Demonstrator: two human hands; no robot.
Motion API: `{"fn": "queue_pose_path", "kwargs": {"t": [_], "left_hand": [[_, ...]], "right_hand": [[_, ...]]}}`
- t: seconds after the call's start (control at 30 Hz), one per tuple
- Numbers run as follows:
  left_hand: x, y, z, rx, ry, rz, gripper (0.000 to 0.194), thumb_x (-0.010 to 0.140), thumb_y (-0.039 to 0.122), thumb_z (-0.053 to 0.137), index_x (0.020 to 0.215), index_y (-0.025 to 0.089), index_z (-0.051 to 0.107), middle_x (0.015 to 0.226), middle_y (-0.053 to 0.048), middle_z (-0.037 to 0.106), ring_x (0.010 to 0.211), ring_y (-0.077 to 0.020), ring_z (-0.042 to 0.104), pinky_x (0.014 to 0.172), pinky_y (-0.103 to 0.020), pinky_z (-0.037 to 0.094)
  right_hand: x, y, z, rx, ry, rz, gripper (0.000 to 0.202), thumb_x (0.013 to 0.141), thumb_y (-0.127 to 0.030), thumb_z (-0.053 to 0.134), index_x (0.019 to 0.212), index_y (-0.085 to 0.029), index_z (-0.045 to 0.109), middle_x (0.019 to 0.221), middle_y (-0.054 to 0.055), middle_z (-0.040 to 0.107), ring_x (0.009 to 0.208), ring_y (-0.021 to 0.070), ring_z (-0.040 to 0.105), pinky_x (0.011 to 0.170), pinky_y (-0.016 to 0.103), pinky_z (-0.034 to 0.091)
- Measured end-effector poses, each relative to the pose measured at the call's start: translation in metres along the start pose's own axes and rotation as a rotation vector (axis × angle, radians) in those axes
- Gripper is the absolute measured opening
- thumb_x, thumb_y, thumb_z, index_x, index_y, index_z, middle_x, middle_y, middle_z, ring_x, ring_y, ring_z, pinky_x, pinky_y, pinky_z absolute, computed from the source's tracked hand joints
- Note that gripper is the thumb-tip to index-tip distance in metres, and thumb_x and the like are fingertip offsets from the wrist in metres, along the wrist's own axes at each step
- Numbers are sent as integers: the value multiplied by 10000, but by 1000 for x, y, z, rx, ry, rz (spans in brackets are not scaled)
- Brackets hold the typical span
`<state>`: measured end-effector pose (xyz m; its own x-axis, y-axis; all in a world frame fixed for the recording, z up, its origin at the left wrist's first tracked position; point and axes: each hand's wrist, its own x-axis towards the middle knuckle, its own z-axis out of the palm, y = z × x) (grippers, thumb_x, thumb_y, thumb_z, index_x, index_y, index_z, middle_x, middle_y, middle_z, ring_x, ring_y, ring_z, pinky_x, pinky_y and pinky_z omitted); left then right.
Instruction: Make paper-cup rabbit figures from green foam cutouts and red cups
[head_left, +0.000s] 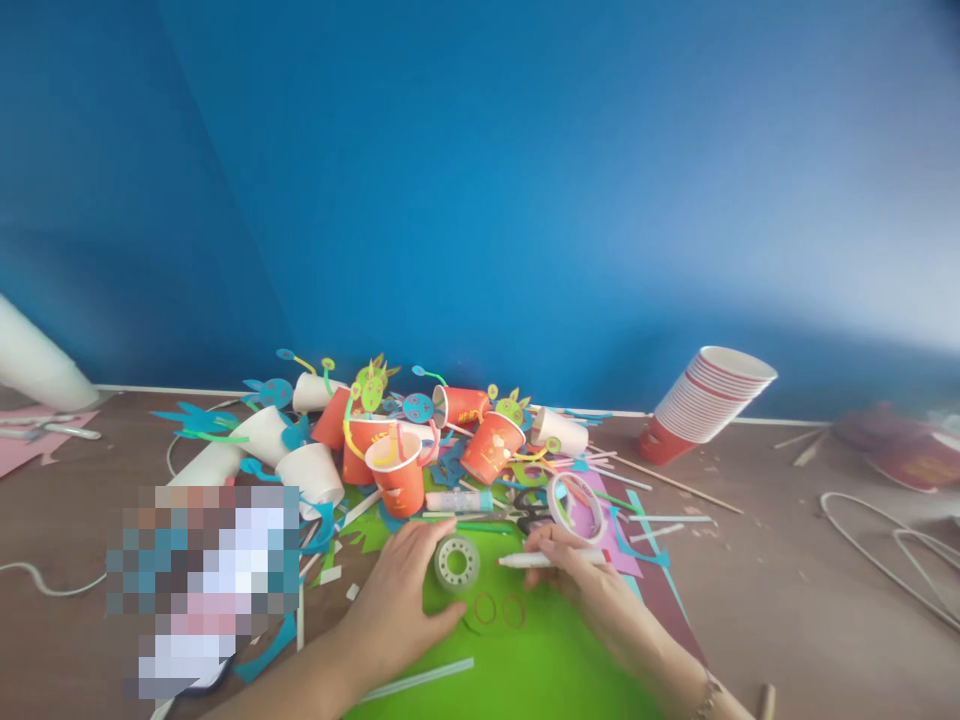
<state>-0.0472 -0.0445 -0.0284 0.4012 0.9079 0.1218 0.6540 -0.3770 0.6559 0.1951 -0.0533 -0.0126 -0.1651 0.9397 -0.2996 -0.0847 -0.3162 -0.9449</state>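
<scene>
You are holding a white marker [546, 560] in the grip of your right hand [581, 585]; its red tip is pointing left, above the green paper [540, 670] and near two drawn circles [514, 611]. Your left hand [397, 590] is resting with its grip released, thumb and fingers curving around the left side of a tape roll [457, 562]; whether they are touching it, I cannot tell.

Lit palest on the wall [480, 200] right of the right hand [577, 575], blurred toward that edge; pixelated left of the left hand [405, 580].
</scene>
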Motion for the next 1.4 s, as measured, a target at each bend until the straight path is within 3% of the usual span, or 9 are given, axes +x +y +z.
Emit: {"fn": "queue_pose_path", "kwargs": {"t": [0.27, 0.4, 0.63, 0.8, 1.03, 1.13, 1.23, 1.33, 1.4], "left_hand": [[0, -1, 2, 30, 9, 67, 627, 673, 163, 686, 1258, 164, 461, 1360, -164, 485, 1263, -334, 440, 1029, -519, 406], [-1, 3, 0, 105, 70, 159, 495, 705, 129, 667, 1177, 171, 522, 1228, -141, 565, 1149, -319, 516, 955, -515, 458], [-5, 6, 2, 291, 104, 407, 217, 850, 64, 529, 1019, 179, 602, 990, -53, 652, 941, -243, 583, 814, -396, 522], [-7, -1, 8, 327, 158, 440, 189, 871, 63, 494, 986, 162, 606, 995, -67, 638, 929, -242, 580, 797, -382, 508], [-9, 0, 7, 314, 135, 418, 218, 846, 34, 501, 984, 168, 603, 1009, -72, 606, 918, -228, 575, 799, -362, 499], [-9, 5, 3, 379, 143, 389, 219, 811, 37, 521, 933, 191, 618, 926, -59, 611, 829, -226, 586, 705, -350, 516], [-10, 9, 1, 475, 148, 381, 242, 765, 38, 527, 911, 201, 630, 854, -48, 631, 749, -225, 606, 613, -327, 523], [-15, 13, 3, 600, 141, 392, 385, 745, 52, 524, 1105, 159, 609, 1076, -119, 658, 751, -223, 660, 575, -296, 544], [-19, 19, 7, 706, 78, 381, 478, 754, 77, 528, 1227, 132, 561, 1232, -179, 609, 596, -177, 665, 466, -257, 520]], "right_hand": [[12, -16, 9, 206, -37, 46, 264, 834, -456, 628, 845, -194, 654, 767, 7, 644, 772, 178, 610, 847, 372, 459], [23, -18, 26, 325, -107, 39, 251, 852, -451, 612, 879, -203, 642, 737, 12, 656, 813, 193, 638, 855, 382, 467], [44, -8, 44, 189, -126, -83, 248, 852, -443, 609, 890, -199, 637, 894, 41, 673, 903, 202, 620, 901, 377, 453], [54, -6, 41, 52, -115, -186, 226, 884, -427, 567, 897, -210, 630, 956, 23, 637, 954, 196, 583, 929, 356, 429], [49, -12, 35, -89, -120, -174, 252, 891, -444, 530, 932, -215, 627, 913, 25, 637, 918, 204, 567, 902, 360, 414], [46, -18, 36, -108, -91, -117, 247, 869, -455, 544, 921, -224, 612, 866, 13, 649, 843, 200, 592, 848, 347, 423], [43, -30, 39, -250, -36, -96, 255, 852, -450, 548, 766, -214, 592, 659, -14, 595, 664, 169, 534, 675, 297, 400], [40, -41, 42, -292, 0, -95, 228, 798, -417, 601, 705, -209, 588, 575, -42, 507, 561, 134, 433, 556, 266, 324], [39, -46, 43, -275, 10, -95, 192, 763, -392, 633, 750, -201, 623, 582, -44, 502, 565, 130, 429, 551, 261, 315]]}}
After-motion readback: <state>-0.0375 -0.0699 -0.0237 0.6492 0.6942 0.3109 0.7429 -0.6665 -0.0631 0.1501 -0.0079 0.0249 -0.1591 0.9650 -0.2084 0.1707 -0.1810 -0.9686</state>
